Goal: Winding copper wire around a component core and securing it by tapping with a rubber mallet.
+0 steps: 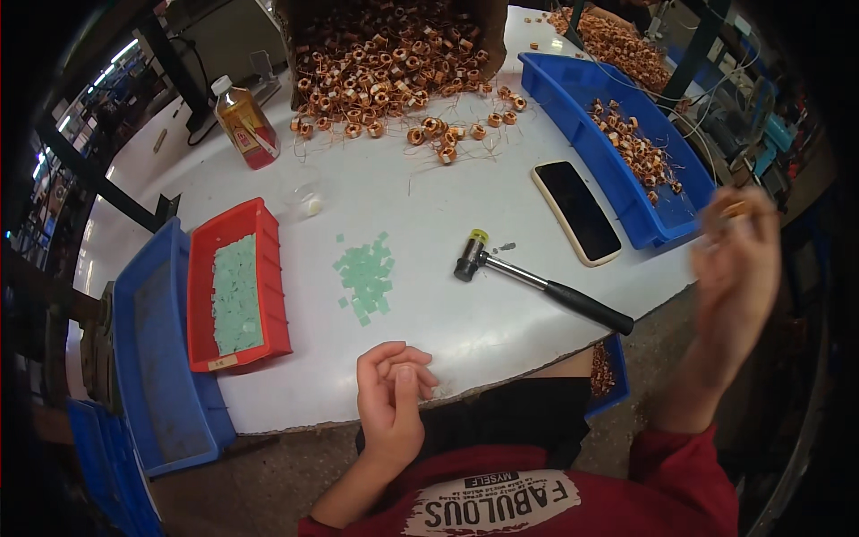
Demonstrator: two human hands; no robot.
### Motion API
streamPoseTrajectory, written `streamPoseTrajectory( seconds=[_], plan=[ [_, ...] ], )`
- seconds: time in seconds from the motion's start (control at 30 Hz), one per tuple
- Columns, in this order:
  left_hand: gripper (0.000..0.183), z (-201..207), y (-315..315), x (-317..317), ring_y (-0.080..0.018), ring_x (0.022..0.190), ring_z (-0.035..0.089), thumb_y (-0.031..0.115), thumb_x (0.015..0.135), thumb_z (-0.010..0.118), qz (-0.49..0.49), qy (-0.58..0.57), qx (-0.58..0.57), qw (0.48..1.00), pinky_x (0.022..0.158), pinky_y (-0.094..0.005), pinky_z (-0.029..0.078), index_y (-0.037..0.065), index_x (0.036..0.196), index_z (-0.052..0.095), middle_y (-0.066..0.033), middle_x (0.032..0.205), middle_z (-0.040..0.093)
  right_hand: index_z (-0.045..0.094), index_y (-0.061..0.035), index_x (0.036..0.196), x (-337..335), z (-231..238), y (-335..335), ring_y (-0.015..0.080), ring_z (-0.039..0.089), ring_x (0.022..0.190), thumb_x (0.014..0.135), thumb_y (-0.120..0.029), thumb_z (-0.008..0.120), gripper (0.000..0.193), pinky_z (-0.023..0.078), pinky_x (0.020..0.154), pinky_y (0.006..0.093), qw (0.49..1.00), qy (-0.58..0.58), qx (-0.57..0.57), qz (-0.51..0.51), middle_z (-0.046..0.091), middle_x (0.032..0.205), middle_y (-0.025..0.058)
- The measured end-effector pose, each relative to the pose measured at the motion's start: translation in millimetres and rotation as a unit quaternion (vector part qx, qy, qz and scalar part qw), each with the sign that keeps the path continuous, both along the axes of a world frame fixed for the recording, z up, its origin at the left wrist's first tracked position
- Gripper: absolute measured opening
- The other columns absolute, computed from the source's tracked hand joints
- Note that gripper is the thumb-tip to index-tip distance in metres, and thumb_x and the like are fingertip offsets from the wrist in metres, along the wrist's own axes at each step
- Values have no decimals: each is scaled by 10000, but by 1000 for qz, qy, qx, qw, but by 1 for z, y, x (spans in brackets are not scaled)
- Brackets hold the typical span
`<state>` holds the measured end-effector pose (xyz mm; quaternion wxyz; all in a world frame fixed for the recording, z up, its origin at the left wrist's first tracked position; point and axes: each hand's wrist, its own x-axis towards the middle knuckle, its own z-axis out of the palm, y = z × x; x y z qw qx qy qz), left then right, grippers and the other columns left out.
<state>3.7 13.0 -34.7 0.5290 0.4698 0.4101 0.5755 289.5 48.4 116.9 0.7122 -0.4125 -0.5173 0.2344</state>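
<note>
My left hand (390,398) is at the table's front edge, its fingers curled in and the thumb against them; whatever is in them, if anything, is hidden. On the right, my right hand (741,259) is raised beside the long blue tray (573,116) and smeared by motion. A small copper-coloured coil (735,210) shows between its fingers. Several copper wire coils (640,152) lie in that tray. Ahead of my left hand are scattered pale green squares (367,276). A hammer (546,285) with a black grip and a yellow-capped head rests on the white table (429,349).
At the back, a heap of copper coils (385,72) spills from a box. A phone (577,213) lies near the blue tray. On the left stand a bottle (246,125), a red tray (277,304) of green squares and another blue tray (161,358).
</note>
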Motion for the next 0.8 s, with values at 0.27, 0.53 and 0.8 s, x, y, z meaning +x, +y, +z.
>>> streamPoseTrajectory(
  seconds=[0.27,0.53,0.8],
  plan=[
    [221,-2,-1,-4,-112,757,571,68,952,448,-11,16,4,1000,640,-227,470,-25,1147,404,-121,976,585,567,-30,1088,84,62,73,135,574,806,905,-203,575,252,482,601,237,742,-486,247,-390,589,1022,81],
    [197,-3,0,-8,-112,751,579,64,950,454,-29,3,8,1000,626,-225,481,-30,1121,424,-120,953,594,589,-15,959,58,-9,145,243,584,839,860,-131,608,154,467,743,323,789,-562,-43,-246,595,869,124],
    [177,-1,-1,-9,-115,727,568,56,951,445,-32,16,4,999,613,-234,479,-25,1106,424,-121,939,590,538,-34,976,-73,-106,189,299,545,966,760,-96,659,255,463,816,392,760,-648,56,20,561,979,129]
  ],
)
